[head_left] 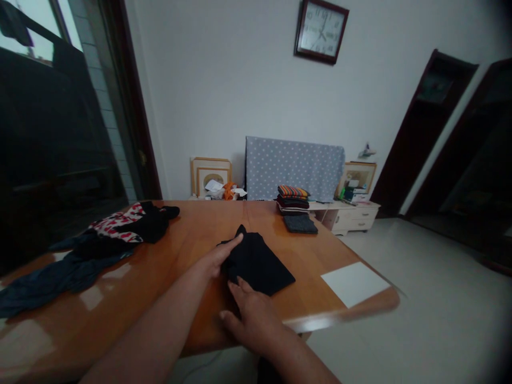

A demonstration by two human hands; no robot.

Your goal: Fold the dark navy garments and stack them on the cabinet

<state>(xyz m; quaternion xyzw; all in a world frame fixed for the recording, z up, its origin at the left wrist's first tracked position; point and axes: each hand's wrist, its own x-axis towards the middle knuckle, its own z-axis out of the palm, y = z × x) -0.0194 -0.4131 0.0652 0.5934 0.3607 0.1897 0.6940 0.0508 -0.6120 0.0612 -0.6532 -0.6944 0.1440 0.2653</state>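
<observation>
A dark navy or black garment (260, 261), folded into a rough rectangle, lies on the wooden table (188, 229) in front of me. My left hand (220, 256) holds its left edge, the thumb lying on top and the other fingers hidden by the cloth. At the near left edge of the garment, my right hand (254, 314) rests its fingertips on the fabric, its thumb spread away to the left. What kind of garment it is cannot be made out from this folded shape.
Loose clothes lie at the left: a red-and-white patterned black top (132, 224) and blue jeans (68, 274). A stack of folded clothes (294, 200) stands at the back right, with a folded dark grey piece (300, 224) before it. A white sheet (355, 284) lies near the right edge.
</observation>
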